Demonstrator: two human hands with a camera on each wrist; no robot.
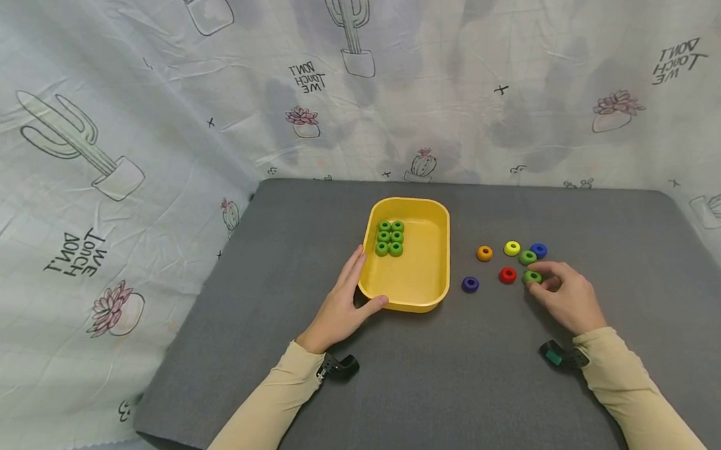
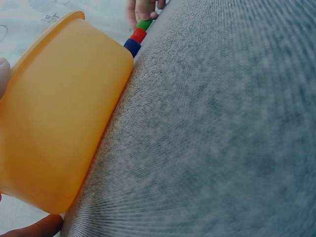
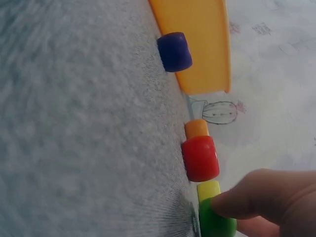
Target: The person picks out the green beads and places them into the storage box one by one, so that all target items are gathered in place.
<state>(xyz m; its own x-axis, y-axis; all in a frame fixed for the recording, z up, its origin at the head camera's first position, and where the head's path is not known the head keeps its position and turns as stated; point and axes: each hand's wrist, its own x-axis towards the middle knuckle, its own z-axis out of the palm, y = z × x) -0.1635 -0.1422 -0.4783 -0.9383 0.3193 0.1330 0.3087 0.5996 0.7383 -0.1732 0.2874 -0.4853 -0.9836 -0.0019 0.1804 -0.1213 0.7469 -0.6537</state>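
Observation:
A yellow tray [image 1: 418,280] holds several green beads [image 1: 396,237], lined up in two columns at its left side. My left hand [image 1: 339,310] rests against the tray's near left corner, thumb by the near rim and straight fingers along the left wall. To the right, my right hand [image 1: 566,298] pinches a green bead [image 1: 532,277] between thumb and fingers; the right wrist view has the thumb pressed on this green bead [image 3: 216,223], low at the table surface. Just behind it lie another green bead [image 1: 527,258] and a blue bead [image 1: 538,250].
Between tray and right hand are a red bead [image 1: 508,276], a yellow bead [image 1: 511,248], an orange bead [image 1: 484,254] and a dark blue bead [image 1: 470,284]. A grey table [image 1: 438,386] lies under everything, with a cactus-print cloth [image 1: 460,89] behind it and to the left.

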